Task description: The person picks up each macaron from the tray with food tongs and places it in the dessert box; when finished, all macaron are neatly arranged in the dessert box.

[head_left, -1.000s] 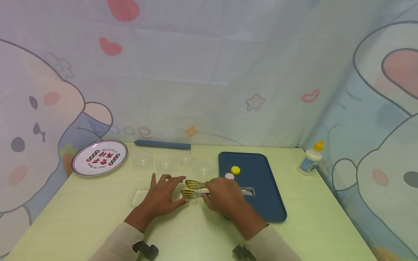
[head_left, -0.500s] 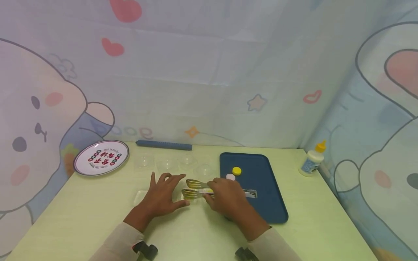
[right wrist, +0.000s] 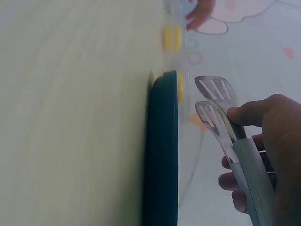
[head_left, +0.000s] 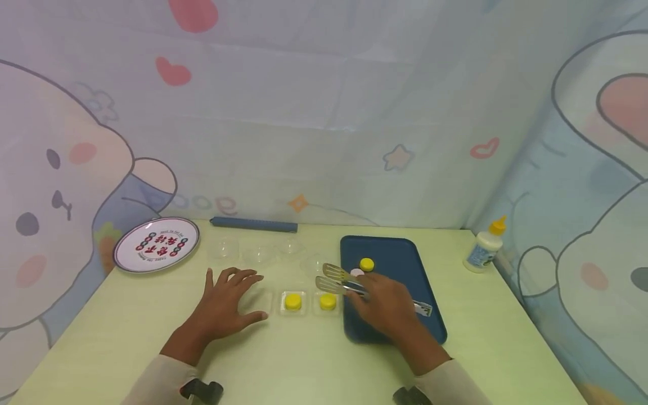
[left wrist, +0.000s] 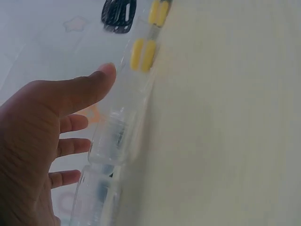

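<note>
My right hand (head_left: 382,304) grips metal tongs (head_left: 349,284) with slotted ends, held over the left part of the dark blue tray (head_left: 354,332). In the right wrist view the tongs' ends (right wrist: 218,101) stand apart with nothing between them. A yellow macaron (head_left: 293,301) and a second yellow macaron (head_left: 328,302) sit in small clear plastic boxes left of the tray. Another yellow macaron (head_left: 367,264) lies on the tray beside a pink one (head_left: 357,272), partly hidden by the tongs. My left hand (head_left: 220,309), fingers spread and holding nothing, hovers by further clear boxes (left wrist: 109,141).
Several clear domed lids (head_left: 259,254) stand in a group behind the boxes. A patterned oval plate (head_left: 157,245) is at the back left, a grey-blue bar (head_left: 253,224) along the back edge. A yellow-capped bottle (head_left: 483,247) stands at the back right.
My right hand has moved right with the tongs, from the boxes to over the tray. My left hand has drawn back to the left, uncovering the two boxed yellow macarons.
</note>
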`<action>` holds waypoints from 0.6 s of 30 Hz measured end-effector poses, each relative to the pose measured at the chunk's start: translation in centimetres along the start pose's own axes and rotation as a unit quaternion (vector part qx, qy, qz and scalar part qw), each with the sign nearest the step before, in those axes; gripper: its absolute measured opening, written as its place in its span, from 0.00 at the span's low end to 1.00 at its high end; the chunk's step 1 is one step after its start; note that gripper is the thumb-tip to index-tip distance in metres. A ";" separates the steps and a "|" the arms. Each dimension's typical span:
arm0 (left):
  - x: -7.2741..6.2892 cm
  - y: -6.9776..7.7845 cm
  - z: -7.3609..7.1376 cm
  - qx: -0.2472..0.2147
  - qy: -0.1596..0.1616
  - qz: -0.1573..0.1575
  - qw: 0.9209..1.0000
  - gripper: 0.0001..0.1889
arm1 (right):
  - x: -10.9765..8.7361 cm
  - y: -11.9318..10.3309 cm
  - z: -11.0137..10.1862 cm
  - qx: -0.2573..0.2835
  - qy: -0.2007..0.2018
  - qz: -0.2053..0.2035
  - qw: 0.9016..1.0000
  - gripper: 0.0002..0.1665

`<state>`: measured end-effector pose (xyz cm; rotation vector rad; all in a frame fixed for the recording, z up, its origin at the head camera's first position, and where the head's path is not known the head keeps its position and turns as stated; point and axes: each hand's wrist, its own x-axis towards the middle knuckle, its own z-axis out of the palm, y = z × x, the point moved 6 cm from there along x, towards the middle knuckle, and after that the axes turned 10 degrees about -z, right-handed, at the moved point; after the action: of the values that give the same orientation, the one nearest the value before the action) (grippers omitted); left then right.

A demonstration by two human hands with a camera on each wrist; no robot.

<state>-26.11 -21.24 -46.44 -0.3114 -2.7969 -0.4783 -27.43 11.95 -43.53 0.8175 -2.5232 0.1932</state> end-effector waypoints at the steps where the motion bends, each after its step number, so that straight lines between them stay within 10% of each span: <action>1: -0.1 -0.2 0.0 0.001 0.000 -0.003 1.000 0.41 | -0.2 0.4 -0.1 -0.001 0.004 0.007 1.000 0.22; 18: -0.6 -1.7 0.3 0.011 0.010 -0.017 1.000 0.38 | -2.0 3.3 -0.2 -0.010 0.111 0.049 0.993 0.24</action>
<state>-26.00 -22.78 -47.37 -0.2526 -2.7900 -0.4550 -27.88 15.72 -44.31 0.6278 -2.3534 0.2757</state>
